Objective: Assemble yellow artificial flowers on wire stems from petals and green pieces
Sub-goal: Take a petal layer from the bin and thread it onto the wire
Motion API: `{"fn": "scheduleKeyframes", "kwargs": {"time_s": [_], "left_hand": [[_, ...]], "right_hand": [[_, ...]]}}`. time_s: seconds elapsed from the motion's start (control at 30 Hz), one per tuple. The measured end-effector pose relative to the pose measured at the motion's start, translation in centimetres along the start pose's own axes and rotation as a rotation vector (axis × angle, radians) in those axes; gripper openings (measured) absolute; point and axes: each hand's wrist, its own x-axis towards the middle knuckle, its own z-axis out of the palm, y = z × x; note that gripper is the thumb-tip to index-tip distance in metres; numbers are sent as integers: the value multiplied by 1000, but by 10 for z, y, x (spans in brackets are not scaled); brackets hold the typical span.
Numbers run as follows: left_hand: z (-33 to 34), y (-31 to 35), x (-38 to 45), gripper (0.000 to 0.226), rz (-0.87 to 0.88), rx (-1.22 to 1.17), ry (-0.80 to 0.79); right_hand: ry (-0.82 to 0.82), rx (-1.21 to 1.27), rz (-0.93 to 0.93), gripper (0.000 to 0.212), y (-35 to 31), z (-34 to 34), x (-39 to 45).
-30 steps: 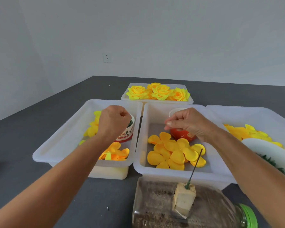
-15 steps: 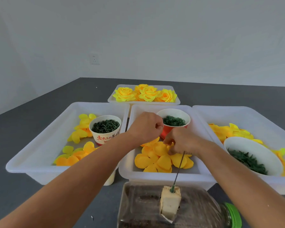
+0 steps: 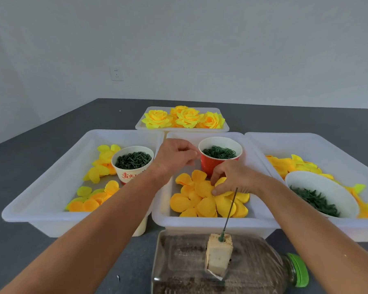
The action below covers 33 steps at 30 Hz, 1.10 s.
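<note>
Loose yellow petals (image 3: 202,200) lie in the middle white tray (image 3: 210,224). My right hand (image 3: 235,179) rests on the pile, thumb and fingers pinched on one yellow petal (image 3: 220,182). My left hand (image 3: 174,158) hovers over the tray's left rim with its fingers closed; nothing shows between the fingertips. A red cup of green rings (image 3: 220,154) stands just behind both hands. A thin wire stem (image 3: 229,209) stands tilted in a foam block (image 3: 218,253), close below my right hand.
The foam block sits on a clear bottle (image 3: 200,268) lying on its side. The left tray (image 3: 51,187) holds petals and a cup of dark green pieces (image 3: 133,162). The right tray (image 3: 348,158) holds petals and a white bowl (image 3: 321,192). Finished flowers (image 3: 183,119) fill the far tray.
My left hand moved right, from the cup in the left tray to the middle tray. My right hand came down from the red cup onto the petals and pinched one.
</note>
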Motion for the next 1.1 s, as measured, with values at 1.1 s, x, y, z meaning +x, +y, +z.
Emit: {"fn": "scheduleKeyframes", "kwargs": {"time_s": [1.1], "left_hand": [[0,-2,2,21,88,143,-26]], "right_hand": [[531,770,12,13,-28,2,2]]}}
